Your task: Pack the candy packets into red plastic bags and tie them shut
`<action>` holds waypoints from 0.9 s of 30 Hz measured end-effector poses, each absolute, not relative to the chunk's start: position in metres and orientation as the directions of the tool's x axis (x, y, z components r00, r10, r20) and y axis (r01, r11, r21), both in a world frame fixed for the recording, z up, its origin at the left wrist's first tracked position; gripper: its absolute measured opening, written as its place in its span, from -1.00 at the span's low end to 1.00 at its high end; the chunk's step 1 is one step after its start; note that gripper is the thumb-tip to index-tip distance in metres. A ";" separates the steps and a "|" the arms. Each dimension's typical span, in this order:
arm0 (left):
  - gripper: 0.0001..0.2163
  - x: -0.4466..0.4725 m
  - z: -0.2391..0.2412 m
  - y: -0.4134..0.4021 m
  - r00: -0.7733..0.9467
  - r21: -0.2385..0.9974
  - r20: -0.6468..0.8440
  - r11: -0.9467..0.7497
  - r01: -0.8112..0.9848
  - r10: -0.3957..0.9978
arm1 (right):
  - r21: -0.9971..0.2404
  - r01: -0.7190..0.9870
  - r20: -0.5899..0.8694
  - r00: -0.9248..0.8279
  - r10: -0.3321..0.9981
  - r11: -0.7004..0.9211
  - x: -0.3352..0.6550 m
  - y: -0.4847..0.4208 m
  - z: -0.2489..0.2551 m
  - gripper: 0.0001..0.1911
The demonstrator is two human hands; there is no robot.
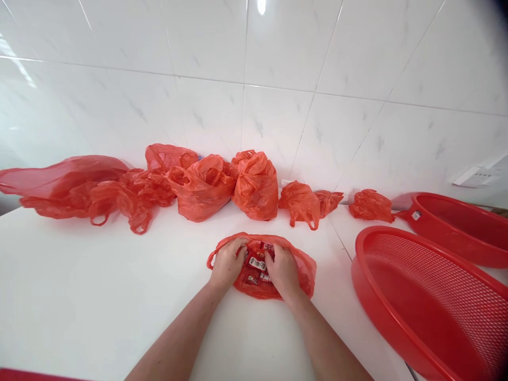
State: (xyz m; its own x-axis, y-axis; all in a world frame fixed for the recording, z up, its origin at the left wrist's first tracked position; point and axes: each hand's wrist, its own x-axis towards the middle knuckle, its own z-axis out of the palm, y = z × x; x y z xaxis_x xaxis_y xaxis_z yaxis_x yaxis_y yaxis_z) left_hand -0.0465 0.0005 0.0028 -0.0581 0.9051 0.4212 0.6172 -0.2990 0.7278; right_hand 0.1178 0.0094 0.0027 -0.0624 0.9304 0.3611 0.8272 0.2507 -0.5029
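Observation:
An open red plastic bag (304,267) lies on the white table (99,296) in front of me, with several small wrapped packets (257,263) showing inside it. My left hand (227,263) grips the bag's left rim, fingers curled into the opening. On the other side, my right hand (282,270) rests on the bag's right half, its fingers bent over the rim and touching the packets.
Several filled and knotted red bags (254,185) line the tiled wall, with flat empty ones (63,182) at the left. A large red mesh basket (428,296) and a second red basin (460,225) stand at the right. A wall socket (474,176) is above them.

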 end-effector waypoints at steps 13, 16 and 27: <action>-0.81 -0.051 0.003 -0.001 -0.009 0.676 0.447 -0.332 0.658 0.894 | -0.409 0.810 0.506 -0.181 0.843 0.420 0.178 -0.059 0.004 -0.74; -0.79 -0.049 0.006 -0.007 0.038 0.621 0.503 -0.391 0.679 0.864 | -0.491 0.800 0.564 -0.011 0.825 0.346 0.199 -0.074 0.000 -0.74; -0.52 -0.076 0.017 -0.048 -0.424 0.698 0.542 -0.108 0.708 0.725 | -0.974 0.214 -0.035 0.203 0.979 -0.079 0.212 -0.065 0.009 -0.18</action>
